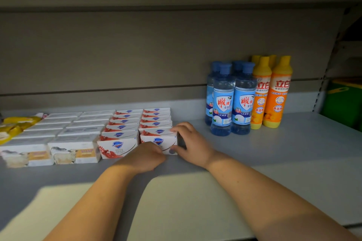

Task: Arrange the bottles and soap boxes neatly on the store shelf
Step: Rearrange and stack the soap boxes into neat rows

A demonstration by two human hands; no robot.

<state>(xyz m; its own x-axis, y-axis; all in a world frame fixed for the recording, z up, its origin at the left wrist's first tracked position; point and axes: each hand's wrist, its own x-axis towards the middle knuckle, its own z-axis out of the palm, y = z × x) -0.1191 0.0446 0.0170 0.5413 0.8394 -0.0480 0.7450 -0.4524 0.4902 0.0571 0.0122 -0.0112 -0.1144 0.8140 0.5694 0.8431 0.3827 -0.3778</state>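
Observation:
Two rows of white and red Safeguard soap boxes (125, 121) run front to back on the grey shelf (293, 152). The front box of the right row (159, 140) is held between both hands. My left hand (145, 157) presses against its front face, fingers curled under. My right hand (191, 143) grips its right end, fingertips on the top edge and thumb at the lower front. To the left lie two rows of white soap boxes with a sheep picture (72, 150). Blue detergent bottles (231, 100) and orange bottles (272, 92) stand upright at the right.
Yellow packets (13, 125) lie at the far left edge of the shelf. A green crate (344, 103) sits beyond the shelf's right upright. Bare shelf surface stretches between the soap boxes and the bottles and along the front edge. Another shelf board hangs overhead.

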